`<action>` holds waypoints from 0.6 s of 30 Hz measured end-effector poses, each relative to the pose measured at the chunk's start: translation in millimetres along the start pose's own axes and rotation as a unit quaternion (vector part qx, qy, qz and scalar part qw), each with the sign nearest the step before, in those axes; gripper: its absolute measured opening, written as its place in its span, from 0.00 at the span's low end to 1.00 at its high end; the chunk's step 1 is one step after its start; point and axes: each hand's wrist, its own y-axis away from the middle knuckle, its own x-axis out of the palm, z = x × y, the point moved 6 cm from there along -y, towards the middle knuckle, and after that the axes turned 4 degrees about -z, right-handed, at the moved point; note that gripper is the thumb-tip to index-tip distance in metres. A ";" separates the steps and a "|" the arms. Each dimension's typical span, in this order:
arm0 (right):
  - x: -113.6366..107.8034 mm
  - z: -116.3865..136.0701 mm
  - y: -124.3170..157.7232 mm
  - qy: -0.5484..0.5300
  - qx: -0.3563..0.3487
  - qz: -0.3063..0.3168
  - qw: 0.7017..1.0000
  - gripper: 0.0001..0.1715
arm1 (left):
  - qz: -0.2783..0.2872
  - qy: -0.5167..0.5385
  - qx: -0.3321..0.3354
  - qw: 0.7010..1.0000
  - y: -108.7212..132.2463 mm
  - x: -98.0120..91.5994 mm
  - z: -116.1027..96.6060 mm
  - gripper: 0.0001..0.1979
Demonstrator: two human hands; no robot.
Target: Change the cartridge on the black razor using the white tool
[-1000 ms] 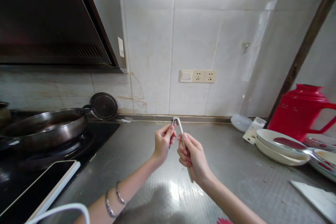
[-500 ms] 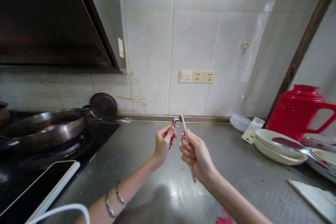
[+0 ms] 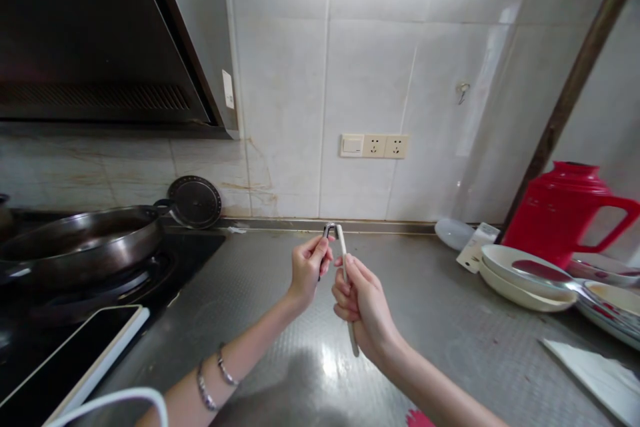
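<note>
In the middle of the view, my left hand [image 3: 306, 273] is closed around a slim dark-handled tool with a bent shiny metal head [image 3: 328, 229]; its exact kind is too small to make out. My right hand [image 3: 367, 297] grips a pale toothbrush [image 3: 342, 240], held nearly upright with its handle end poking out below the fist. The dark bristle side of the brush head faces left and meets the tool's metal head. Both hands are raised above the grey metal counter [image 3: 270, 347], and fingers cover most of the tool's handle.
Left, a pan [image 3: 85, 243] sits on the black stove, with a phone [image 3: 70, 363] and white cable [image 3: 120, 395] nearer. A round dark lid-like disc [image 3: 195, 202] leans on the wall. Right are a red jug [image 3: 560, 213], stacked dishes [image 3: 520, 290] and a white sheet [image 3: 595, 373].
The toothbrush head has moved left and closed the small gap to the tool's metal head. My right hand has shifted left and slightly down, and the brush stands more upright.
</note>
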 end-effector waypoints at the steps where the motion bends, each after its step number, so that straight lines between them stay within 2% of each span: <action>1: 0.5 1.0 -1.3 0.005 -0.006 0.005 1.000 0.18 | -0.006 0.002 0.000 1.000 -0.7 -1.0 0.0 0.17; 5: -1.0 9.1 -8.7 0.019 -0.047 0.007 0.999 0.17 | -0.021 0.006 -0.007 1.000 -1.2 -3.0 0.3 0.16; 12: -3.2 5.9 -5.9 0.087 -0.043 0.003 0.995 0.20 | -0.011 -0.013 0.003 1.000 -0.1 0.0 -4.2 0.17; 18: -6.1 19.8 -13.6 0.122 -0.104 -0.003 0.987 0.19 | -0.017 -0.009 -0.007 1.000 0.3 -0.3 -5.3 0.17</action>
